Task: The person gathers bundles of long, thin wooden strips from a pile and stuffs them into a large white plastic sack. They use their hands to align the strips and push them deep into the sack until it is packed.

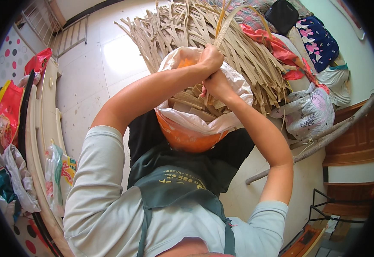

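My left hand (211, 59) is closed around a pale, flat band (224, 30) that looks woven and arches up and away, with a yellow strip (219, 20) beside it. Directly below it, touching, my right hand (218, 84) has its fingers curled. Thin tan strip ends (209, 99) show under those fingers; where they lead inside the grip is hidden. Both hands are over the mouth of an orange-and-white woven plastic sack (191, 131) between my legs. Flat brown pieces (187, 99) lie inside it, and its white rim is folded outward.
A large heap of long, flat dried strips (174, 35) spreads beyond the sack. Bundled cloths (306, 112) and a black bag (282, 16) lie at right, near a long wooden branch (335, 131). Plastic bags (8, 112) hang along the left beside a cream furniture edge (48, 96).
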Available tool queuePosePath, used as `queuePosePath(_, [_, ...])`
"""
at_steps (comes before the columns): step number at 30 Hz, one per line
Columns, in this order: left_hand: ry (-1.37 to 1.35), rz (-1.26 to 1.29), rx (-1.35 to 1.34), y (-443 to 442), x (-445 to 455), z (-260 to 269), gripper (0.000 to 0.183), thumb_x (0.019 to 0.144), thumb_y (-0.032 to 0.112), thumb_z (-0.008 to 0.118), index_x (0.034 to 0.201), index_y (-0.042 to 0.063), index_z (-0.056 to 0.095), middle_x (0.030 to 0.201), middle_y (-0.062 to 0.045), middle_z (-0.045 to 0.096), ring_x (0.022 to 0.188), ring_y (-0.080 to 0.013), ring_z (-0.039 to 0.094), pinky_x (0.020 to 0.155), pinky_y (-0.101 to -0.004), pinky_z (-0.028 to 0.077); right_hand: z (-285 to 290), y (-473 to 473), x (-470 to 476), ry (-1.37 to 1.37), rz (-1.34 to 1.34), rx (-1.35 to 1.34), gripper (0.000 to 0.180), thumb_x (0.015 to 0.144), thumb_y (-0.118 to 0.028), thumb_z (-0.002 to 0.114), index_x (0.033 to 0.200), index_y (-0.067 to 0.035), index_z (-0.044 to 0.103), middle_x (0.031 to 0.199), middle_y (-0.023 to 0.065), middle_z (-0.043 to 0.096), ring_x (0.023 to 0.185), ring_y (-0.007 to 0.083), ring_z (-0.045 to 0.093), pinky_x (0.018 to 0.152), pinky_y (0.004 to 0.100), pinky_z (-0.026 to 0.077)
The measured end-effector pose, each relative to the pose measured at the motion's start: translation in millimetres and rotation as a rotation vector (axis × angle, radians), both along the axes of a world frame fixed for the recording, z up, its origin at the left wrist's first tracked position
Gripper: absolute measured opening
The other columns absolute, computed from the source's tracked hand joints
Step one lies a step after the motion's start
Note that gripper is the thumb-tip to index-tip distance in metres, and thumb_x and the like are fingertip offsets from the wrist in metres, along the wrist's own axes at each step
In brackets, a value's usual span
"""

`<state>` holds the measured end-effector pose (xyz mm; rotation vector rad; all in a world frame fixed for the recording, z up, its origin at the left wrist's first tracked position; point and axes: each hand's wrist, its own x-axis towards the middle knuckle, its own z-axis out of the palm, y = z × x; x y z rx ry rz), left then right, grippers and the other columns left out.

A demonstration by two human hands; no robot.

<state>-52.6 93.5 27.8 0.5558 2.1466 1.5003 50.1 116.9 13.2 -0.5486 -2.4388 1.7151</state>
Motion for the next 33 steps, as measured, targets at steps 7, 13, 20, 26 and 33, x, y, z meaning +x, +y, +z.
queuePosePath(7, [0.331,0.005,-0.003,-7,3,-15,0.030,0.085,0.010,0.048,0.094,-0.018,0.056,0.078,-0.028,0.063,0.080,-0.0362,0.068,0.070,-0.0477,0.052,5,6,8,0.030,0.181,0.580,0.021,0.090,-0.008,0.054,0.096,0.012,0.057,0.078,0.0222,0.063,0.069,0.0326,0.065,0.064,0.0423,0.054])
queuePosePath(13, [-0.032,-0.289,0.116,-38,-16,-16,0.023,0.085,0.010,0.049,0.093,-0.010,0.057,0.076,-0.010,0.052,0.068,-0.0192,0.058,0.059,-0.0354,0.057,29,9,32,-0.189,0.431,0.593,0.047,0.084,-0.023,0.068,0.118,0.007,0.057,0.108,0.0220,0.061,0.104,0.0304,0.059,0.092,0.0372,0.046])
queuePosePath(20, [-0.068,-0.438,0.186,-68,24,-9,0.024,0.087,0.008,0.044,0.104,-0.007,0.051,0.075,-0.008,0.050,0.065,-0.0183,0.060,0.054,-0.0319,0.058,45,55,5,0.253,-0.158,-0.532,0.033,0.089,-0.025,0.067,0.103,0.003,0.059,0.092,0.0091,0.062,0.088,0.0177,0.061,0.078,0.0341,0.051])
queuePosePath(26, [0.239,-0.367,0.075,-61,32,-17,0.029,0.086,0.010,0.050,0.108,-0.008,0.045,0.082,-0.017,0.061,0.065,-0.0219,0.064,0.052,-0.0324,0.053,38,55,-63,0.516,-0.416,-0.717,0.017,0.088,-0.014,0.068,0.088,-0.001,0.056,0.064,0.0016,0.053,0.050,0.0094,0.049,0.045,0.0252,0.041])
queuePosePath(33, [0.559,-0.261,0.032,-38,12,-19,0.021,0.083,0.012,0.059,0.074,-0.007,0.059,0.067,-0.012,0.064,0.061,-0.0197,0.068,0.058,-0.0323,0.054,45,36,-52,0.605,-0.254,-0.389,0.023,0.084,-0.018,0.074,0.078,-0.004,0.056,0.058,0.0020,0.055,0.044,0.0103,0.050,0.043,0.0264,0.041])
